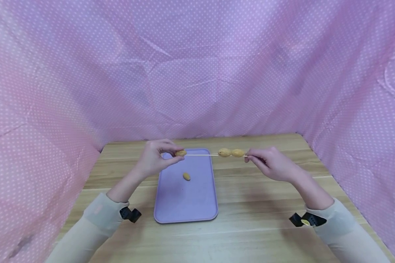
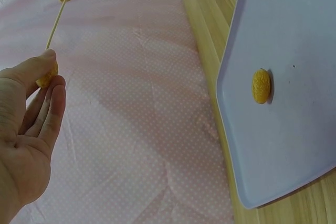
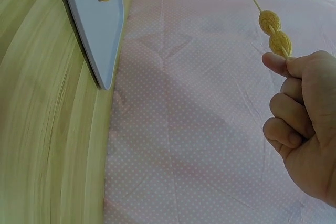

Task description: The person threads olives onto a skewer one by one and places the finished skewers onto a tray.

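A thin pale wooden skewer [image 1: 202, 155] runs roughly level between my two hands, above the table. At its right end, my right hand [image 1: 272, 162] pinches it between thumb and forefinger, the other fingers curled in. Just beside those fingertips, two wrinkled, tan, oval nut-like pieces [image 3: 280, 43] sit end to end on the skewer. My left hand [image 1: 156, 157] pinches another nut-like piece [image 2: 47, 77] between thumb and fingers at the skewer's left end. Its fingers partly hide that piece and the skewer tip. A bare stretch of skewer lies between this piece and the other two.
One more tan oval piece [image 1: 186, 176] lies on a shallow purple tray [image 1: 187, 215], below and between the hands. The tray rests on a wood-grain table [image 1: 250, 233]. Pink dotted cloth [image 1: 197, 73] hangs behind and along both sides.
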`<state>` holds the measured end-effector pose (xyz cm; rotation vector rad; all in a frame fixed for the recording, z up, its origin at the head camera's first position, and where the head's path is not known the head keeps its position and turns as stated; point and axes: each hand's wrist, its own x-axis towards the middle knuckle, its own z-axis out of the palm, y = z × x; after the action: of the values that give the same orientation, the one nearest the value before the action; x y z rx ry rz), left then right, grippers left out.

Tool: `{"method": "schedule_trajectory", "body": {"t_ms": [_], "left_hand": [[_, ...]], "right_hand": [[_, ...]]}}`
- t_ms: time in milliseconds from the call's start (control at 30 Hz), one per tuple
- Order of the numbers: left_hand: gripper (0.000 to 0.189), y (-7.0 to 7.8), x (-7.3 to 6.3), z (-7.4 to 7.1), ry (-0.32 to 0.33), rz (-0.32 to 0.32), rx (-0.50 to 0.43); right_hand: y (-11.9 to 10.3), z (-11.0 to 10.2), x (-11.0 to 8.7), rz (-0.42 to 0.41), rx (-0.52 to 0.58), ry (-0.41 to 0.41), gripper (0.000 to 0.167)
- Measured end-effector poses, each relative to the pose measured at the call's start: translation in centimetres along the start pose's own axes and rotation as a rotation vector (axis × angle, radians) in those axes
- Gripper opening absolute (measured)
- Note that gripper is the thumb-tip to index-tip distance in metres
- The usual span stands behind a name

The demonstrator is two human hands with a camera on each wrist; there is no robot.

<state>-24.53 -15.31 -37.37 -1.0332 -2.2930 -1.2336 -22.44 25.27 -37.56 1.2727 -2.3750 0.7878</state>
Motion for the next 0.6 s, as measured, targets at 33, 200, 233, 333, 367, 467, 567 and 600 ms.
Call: {"method": "schedule_trajectory", "body": {"t_ms": [33,200,233,333,367,467,567,600], "left_hand": [[0.023,-0.02,0.08,0.04,-0.002,0.000,0.007],[0.023,-0.03,0.43,0.07,-0.007,-0.005,0.033],[0.023,-0.06,0.45,0.05,-0.003,-0.010,0.029],[0.023,-0.20,0.44,-0.02,0.013,-0.016,0.022],[0.024,-0.24,0.43,-0.05,0.017,-0.015,0.021],[0.023,-0.36,0.50,-0.11,0.019,-0.015,0.032],[0.021,-0.49,0.66,-0.10,0.011,-0.015,0.029],[0.021,-0.55,0.70,-0.10,0.008,-0.020,0.025]], "right_hand": [[-0.02,0.03,0.06,-0.003,-0.001,-0.001,0.026],[-0.09,-0.14,0.31,-0.006,0.010,0.002,0.025],[-0.08,-0.22,0.35,-0.005,0.012,0.006,0.026],[0.01,-0.46,0.48,0.000,0.003,0.017,0.027],[0.08,-0.51,0.52,0.003,-0.003,0.017,0.027],[0.29,-0.60,0.61,0.011,-0.014,0.017,0.028],[0.50,-0.58,0.60,0.014,-0.010,0.011,0.028],[0.56,-0.56,0.59,0.014,-0.007,0.008,0.028]]}}
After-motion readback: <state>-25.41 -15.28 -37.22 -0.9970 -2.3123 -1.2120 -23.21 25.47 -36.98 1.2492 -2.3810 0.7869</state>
